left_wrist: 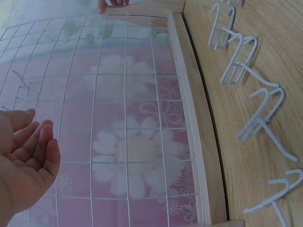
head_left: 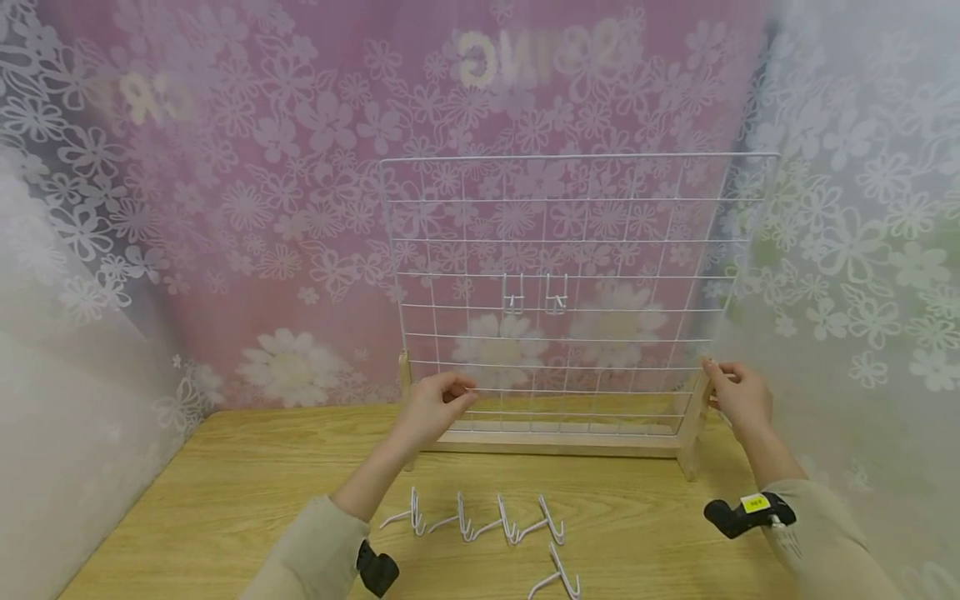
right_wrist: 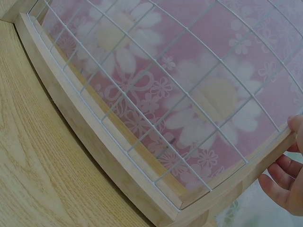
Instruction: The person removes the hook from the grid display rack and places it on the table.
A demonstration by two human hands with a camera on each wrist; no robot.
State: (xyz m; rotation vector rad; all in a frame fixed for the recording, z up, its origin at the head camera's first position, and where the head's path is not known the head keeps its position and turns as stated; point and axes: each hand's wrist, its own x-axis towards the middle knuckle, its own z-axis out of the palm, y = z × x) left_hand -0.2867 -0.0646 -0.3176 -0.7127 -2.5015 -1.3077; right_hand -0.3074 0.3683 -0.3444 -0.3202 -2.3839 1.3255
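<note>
Grid panel point(head_left: 600, 310), white and wire-thin, stands from the centre to the right of the head frame, its lower edge along the base of a pale wooden stand point(head_left: 551, 443) on the wood-grain table point(head_left: 187, 517). At the right of that frame, the right hand point(head_left: 746, 402) grips the top of the right upright point(head_left: 696, 425), thumb and fingers closed narrowly on the wood. Left of centre, the left hand point(head_left: 433, 406) hangs before the panel's lower left, fingers loosely bent, thumb slightly apart, nothing visible between them; whether it touches a wire I cannot tell. Two hung hooks point(head_left: 513, 302) sit side by side near mid-panel, and five loose hooks point(head_left: 506, 523) lie at the bottom of the frame, four in a row and one below. The panel looks light and fairly stiff, probably springier in mid-mesh than at its outer rim point(head_left: 581, 156), and its smooth coating may slide under the fingers. The stand seems rigid and heavier, so the two uprights offer the surest hold; pulling on mesh alone might tilt it. The hooks look light and hard, best pinched by their flat backs.
</note>
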